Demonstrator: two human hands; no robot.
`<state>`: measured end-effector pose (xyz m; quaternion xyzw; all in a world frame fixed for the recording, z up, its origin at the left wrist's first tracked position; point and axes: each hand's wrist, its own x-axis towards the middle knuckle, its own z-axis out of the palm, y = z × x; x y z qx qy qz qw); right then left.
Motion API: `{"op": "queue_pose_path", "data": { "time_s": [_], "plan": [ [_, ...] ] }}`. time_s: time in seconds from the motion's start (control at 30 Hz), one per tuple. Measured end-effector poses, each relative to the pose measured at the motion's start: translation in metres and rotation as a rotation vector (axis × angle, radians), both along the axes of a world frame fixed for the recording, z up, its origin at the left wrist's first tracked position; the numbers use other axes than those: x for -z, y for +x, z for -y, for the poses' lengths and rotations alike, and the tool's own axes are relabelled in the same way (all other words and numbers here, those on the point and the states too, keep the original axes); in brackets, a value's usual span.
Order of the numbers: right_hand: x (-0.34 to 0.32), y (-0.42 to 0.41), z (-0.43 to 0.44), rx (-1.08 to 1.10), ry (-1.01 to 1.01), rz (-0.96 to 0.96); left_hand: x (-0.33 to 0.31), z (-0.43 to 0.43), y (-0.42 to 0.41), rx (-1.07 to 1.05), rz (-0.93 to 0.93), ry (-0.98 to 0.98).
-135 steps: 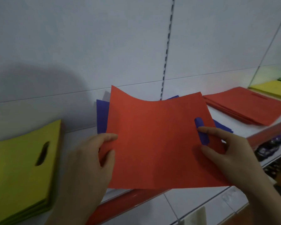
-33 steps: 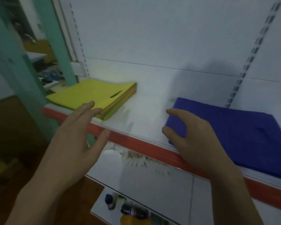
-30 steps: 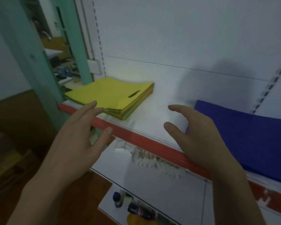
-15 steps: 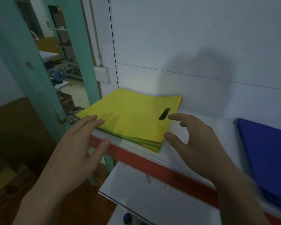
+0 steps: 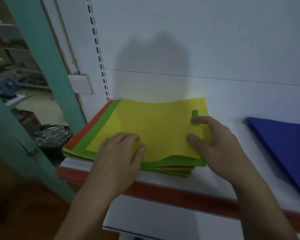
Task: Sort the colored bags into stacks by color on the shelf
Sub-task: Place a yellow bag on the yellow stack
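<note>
Two piles: mixed stack [image 5: 156, 129], blue stack [image 5: 284, 149], white shelf [image 5: 270, 174].

My left hand [image 5: 118, 153] lies palm down, fingers bent toward 12 o'clock, thumb splayed to 3 o'clock. My right hand [image 5: 215, 146] sits at its 3 o'clock, forefinger [image 5: 197, 120] and thumb spread apart and reaching toward 9 o'clock, the other fingers folded out of sight. My bare forearms enter from 7 and 5 o'clock.
</note>
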<state>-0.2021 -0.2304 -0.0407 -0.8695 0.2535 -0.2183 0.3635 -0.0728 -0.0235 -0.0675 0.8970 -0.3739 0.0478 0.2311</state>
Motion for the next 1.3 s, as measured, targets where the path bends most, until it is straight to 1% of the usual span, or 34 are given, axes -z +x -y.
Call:
{"op": "queue_pose_path", "data": {
  "time_s": [0.07,0.13,0.23,0.3,0.47,0.53,0.67,0.73,0.8,0.97,1.07,1.13,1.3],
  "plan": [
    [0.001,0.001,-0.004,0.083,-0.007,0.070,-0.005,-0.005,0.010,0.084,-0.063,-0.009],
    [0.001,0.001,-0.009,0.135,-0.019,0.070,-0.009,-0.018,0.027,0.096,-0.088,-0.037],
    [0.001,0.000,-0.015,0.192,0.007,0.084,-0.013,-0.036,0.055,0.010,-0.041,-0.034],
    [0.002,-0.004,-0.017,0.241,0.019,0.095,-0.010,-0.041,0.065,-0.007,-0.077,0.017],
    [0.009,-0.017,-0.029,0.306,0.043,0.119,-0.004,-0.039,0.072,-0.094,-0.054,0.074],
    [0.011,-0.019,-0.033,0.322,0.039,0.132,-0.006,-0.037,0.077,-0.092,-0.042,0.113],
    [0.015,-0.019,-0.042,0.338,0.026,0.144,-0.014,-0.034,0.090,-0.032,-0.170,0.100],
    [0.016,-0.019,-0.046,0.348,0.022,0.165,-0.020,-0.035,0.093,0.007,-0.189,0.086],
    [0.014,-0.020,-0.051,0.359,0.021,0.220,-0.025,-0.036,0.089,0.030,-0.184,-0.005],
    [0.005,-0.042,-0.056,0.416,0.023,0.388,-0.034,-0.027,0.065,0.117,-0.149,-0.364],
    [0.003,-0.070,-0.051,0.492,0.026,0.462,-0.042,-0.011,0.047,0.188,-0.152,-0.438],
    [0.005,-0.096,-0.045,0.555,0.022,0.470,-0.044,0.007,0.031,0.247,-0.153,-0.478],
    [0.006,-0.173,-0.027,0.714,-0.009,0.452,-0.041,0.061,-0.032,0.376,-0.306,-0.639]
  ]
}}
